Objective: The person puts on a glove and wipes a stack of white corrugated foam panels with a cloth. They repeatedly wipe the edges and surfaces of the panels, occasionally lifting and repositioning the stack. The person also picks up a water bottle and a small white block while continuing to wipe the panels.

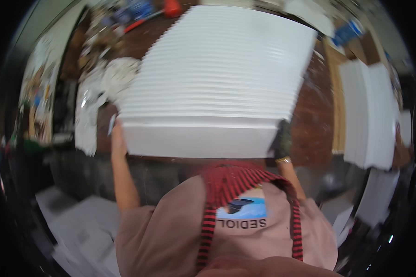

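A long row of overlapping white sheets [226, 69], stepped like shingles, covers the middle of the dark brown table [312, 124]. The nearest white sheet [198, 138] shows a wider strip along the table's front edge. My left hand [118, 134], bare, grips that sheet's left side; a small pale thing shows beside its fingers, too blurred to name. At the opposite side my right hand [283, 138], in a dark glove, is closed on the sheet's edge. Some fingers of both hands are hidden or blurred.
Crumpled white material [118, 78] lies left of the row. A red-handled tool [145, 21] rests at the far left. At the right, a tall stack of white sheets [370, 115] stands beside a wooden strip [338, 101], with a blue roll-shaped item [349, 32] behind it.
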Tool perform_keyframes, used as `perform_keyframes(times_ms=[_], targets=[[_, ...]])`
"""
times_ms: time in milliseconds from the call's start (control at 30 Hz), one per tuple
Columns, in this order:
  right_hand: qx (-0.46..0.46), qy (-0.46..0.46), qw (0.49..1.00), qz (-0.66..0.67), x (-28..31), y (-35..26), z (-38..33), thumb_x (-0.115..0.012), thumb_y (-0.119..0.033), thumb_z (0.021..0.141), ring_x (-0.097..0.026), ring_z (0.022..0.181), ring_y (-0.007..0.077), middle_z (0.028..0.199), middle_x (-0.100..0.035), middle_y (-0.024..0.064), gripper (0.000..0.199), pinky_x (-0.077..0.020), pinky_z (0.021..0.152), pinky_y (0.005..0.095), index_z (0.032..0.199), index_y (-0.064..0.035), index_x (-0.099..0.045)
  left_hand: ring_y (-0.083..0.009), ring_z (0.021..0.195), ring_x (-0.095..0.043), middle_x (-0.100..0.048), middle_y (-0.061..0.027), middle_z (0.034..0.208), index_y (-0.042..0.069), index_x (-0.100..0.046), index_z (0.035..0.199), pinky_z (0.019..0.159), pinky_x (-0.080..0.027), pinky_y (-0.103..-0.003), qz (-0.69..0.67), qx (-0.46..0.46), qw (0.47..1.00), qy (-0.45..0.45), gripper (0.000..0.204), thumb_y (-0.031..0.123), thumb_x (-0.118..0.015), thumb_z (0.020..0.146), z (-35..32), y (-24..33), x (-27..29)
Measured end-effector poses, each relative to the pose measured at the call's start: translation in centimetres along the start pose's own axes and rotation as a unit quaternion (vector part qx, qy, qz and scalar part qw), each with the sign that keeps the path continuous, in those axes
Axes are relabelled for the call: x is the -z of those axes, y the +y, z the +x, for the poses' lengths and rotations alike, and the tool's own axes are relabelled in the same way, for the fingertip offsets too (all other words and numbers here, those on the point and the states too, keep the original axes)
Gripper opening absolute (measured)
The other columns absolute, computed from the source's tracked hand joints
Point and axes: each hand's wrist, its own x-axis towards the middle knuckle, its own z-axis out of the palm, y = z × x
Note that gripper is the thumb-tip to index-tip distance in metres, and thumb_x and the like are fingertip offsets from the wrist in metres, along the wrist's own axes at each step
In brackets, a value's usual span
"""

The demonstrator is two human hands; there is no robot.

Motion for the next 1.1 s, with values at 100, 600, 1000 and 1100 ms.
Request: perform_keyframes(times_ms=[100, 600, 1000, 1100], targets=[[-0.223, -0.026, 0.929, 0.295, 1.9, -1.8, 1.0, -0.050, -0.028, 0.104, -0.049, 0.131, 0.0407, 0.157, -0.034, 0.0230, 0.069, -0.0433, 0.105, 0.0404, 0.157, 0.0007, -0.016, -0.0239, 0.129, -0.052, -0.057, -0.0103, 0.140, 0.001, -0.048, 0.143, 0.110, -0.040, -0.039, -0.133, 0.055, 0.983, -0.113, 0.051, 0.035, -0.048, 0.105, 2.4, -0.2, 2.1], [-0.281, 0.011, 0.858, 0.430, 0.9, 3.3, 13.4, -0.046, -0.059, 0.099, -0.010, 0.153, 0.0375, 0.163, -0.016, 0.0260, 0.092, -0.0085, 0.125, 0.0445, 0.156, 0.0054, -0.013, -0.0059, 0.053, -0.036, -0.042, 0.0072, 0.067, 0.016, -0.055, 0.086, 0.049, -0.027, -0.026, 0.287, -0.055, 0.955, -0.046, 0.040, 0.054, -0.064, 0.094, 18.2, 14.7, -15.6], [-0.301, -0.010, 0.859, 0.414, -0.6, 1.7, 13.8, -0.046, -0.064, 0.096, -0.006, 0.153, 0.0402, 0.163, -0.011, 0.0285, 0.097, -0.0095, 0.125, 0.0471, 0.157, 0.0029, -0.011, -0.0049, 0.040, -0.019, -0.025, 0.0119, 0.054, 0.026, -0.040, 0.065, 0.039, -0.011, -0.028, 0.362, 0.022, 0.925, -0.111, 0.046, 0.050, -0.068, 0.093, 20.2, 16.0, -21.8], [-0.297, -0.047, 0.851, 0.431, 0.5, 2.2, 13.7, -0.043, -0.066, 0.097, -0.003, 0.153, 0.0396, 0.164, -0.009, 0.0277, 0.098, -0.0046, 0.125, 0.0464, 0.157, 0.0031, -0.009, -0.0051, 0.041, -0.018, -0.024, 0.0120, 0.055, 0.027, -0.043, 0.066, 0.040, -0.011, -0.028, 0.360, 0.034, 0.926, -0.112, 0.044, 0.052, -0.068, 0.092, 20.2, 15.8, -21.5]])
